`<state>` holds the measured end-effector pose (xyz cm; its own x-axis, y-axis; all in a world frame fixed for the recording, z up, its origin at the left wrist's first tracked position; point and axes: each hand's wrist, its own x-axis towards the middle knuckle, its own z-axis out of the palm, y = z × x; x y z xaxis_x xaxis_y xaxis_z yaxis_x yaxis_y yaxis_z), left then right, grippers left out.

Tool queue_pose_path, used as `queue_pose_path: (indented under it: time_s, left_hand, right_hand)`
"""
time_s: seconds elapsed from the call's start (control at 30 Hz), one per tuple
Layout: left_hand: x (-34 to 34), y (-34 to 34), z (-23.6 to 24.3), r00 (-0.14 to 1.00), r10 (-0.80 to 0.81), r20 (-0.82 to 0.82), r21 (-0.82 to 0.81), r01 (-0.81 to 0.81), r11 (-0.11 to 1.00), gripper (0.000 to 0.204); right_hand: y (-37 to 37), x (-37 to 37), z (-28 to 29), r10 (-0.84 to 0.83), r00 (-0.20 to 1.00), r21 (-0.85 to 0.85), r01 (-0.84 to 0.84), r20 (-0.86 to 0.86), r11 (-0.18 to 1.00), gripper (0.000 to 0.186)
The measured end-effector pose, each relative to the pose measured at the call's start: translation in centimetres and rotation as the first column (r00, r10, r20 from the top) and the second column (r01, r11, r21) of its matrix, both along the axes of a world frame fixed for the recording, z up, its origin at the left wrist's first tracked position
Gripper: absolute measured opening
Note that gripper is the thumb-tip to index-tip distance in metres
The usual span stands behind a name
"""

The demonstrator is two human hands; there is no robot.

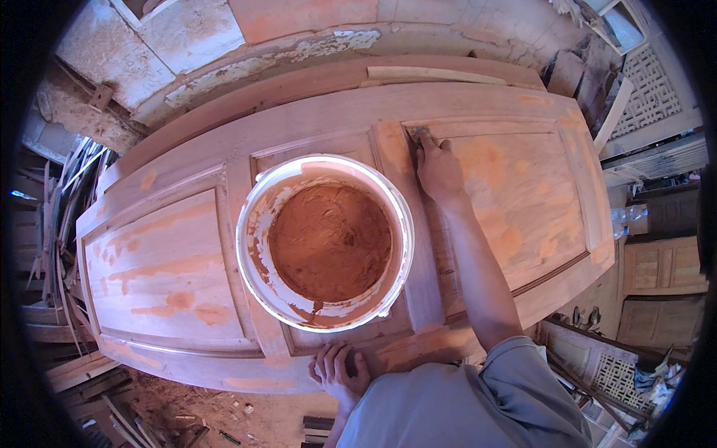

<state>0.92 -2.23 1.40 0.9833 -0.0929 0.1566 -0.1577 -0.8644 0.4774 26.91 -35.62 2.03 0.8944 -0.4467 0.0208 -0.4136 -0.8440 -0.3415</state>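
A wooden panelled door (424,269) lies flat before me, with orange-brown filler smeared in patches over its panels and frame. On its middle stands a white bucket (407,257) with reddish-brown paste (332,243) inside. My right hand (439,170) reaches to the far left corner of the right panel (515,194). Its fingers are closed on a small greyish thing at the moulding, too hidden to name. My left hand (340,372) rests on the door's near edge just below the bucket, fingers loosely apart and holding nothing.
A loose wooden strip (433,73) lies along the far side, by a wall with peeling paint. Thin wood offcuts (63,216) are heaped at the left. Wood scraps litter the dusty floor (202,407). Lattice panels (648,93) and more doors (665,265) stand at the right.
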Motion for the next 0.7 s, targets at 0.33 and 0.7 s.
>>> queue_pose_path:
  time_s: [0.33,0.7]
  left_hand:
    - [0.1,-0.1,0.1,1.000,0.001,-0.013,-0.013,-0.001,1.000,0.019]
    - [-0.1,0.0,0.2,1.000,-0.004,-0.031,-0.008,0.003,1.000,0.020]
  right_hand:
    - [-1.6,1.3,-1.1,0.044,0.993,-0.014,-0.046,-0.110,0.999,0.036]
    - [-3.2,-0.9,2.7,0.131,0.991,0.063,-0.131,0.008,0.989,0.034]
